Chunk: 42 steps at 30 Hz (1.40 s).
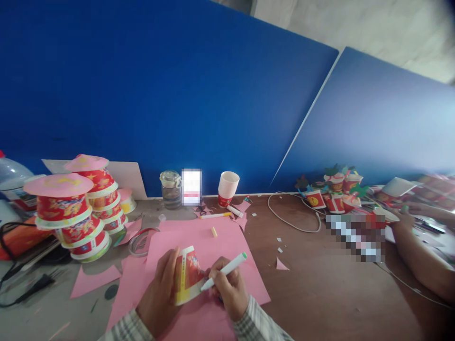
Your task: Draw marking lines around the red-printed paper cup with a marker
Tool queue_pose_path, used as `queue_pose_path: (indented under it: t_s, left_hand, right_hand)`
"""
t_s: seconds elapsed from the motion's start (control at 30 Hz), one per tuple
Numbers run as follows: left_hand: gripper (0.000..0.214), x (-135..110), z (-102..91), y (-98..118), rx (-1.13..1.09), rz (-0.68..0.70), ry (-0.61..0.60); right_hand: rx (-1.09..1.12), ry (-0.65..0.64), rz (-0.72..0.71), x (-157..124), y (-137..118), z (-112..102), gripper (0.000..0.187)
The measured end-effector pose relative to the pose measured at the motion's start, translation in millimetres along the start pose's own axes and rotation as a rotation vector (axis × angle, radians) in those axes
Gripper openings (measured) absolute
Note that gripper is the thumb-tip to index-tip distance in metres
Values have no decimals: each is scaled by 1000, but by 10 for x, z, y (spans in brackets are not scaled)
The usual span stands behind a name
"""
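My left hand is wrapped round a red and white paper cup, which stands upside down and tilted on a sheet of pink paper. My right hand grips a white marker with a green cap. The marker's tip rests at the cup's rim on the paper. Both hands are closed.
Stacks of cups topped with pink discs stand at the left. A glass jar, stacked cups, a glue stick and a roll of tape lie behind. At the right, another person's arm rests near decorated cups.
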<state>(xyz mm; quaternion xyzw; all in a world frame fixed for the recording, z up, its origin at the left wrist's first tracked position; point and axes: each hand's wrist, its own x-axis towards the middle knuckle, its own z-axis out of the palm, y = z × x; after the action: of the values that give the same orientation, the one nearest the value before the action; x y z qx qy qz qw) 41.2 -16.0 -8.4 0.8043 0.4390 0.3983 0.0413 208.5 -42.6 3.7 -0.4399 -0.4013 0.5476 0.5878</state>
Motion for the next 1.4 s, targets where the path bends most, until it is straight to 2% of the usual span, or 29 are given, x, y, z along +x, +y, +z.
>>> queue_pose_path:
  t_s: [0.23,0.8,1.0,1.4]
  left_hand:
    - [91,-6,13,-13,-19,-32,-21]
    - [86,36,-13,34,3,-8,-6]
    - [83,65,-26,53,39,64,27]
    - [89,35,-1,29,-6,-17,5]
  right_hand:
    - [69,31,2,5,17,0,27]
    - [25,49,-72,-39,19,25,25]
    - [1,70,-46,-41,24,29,28]
    - [-25,78,-32,-62,6,47,28]
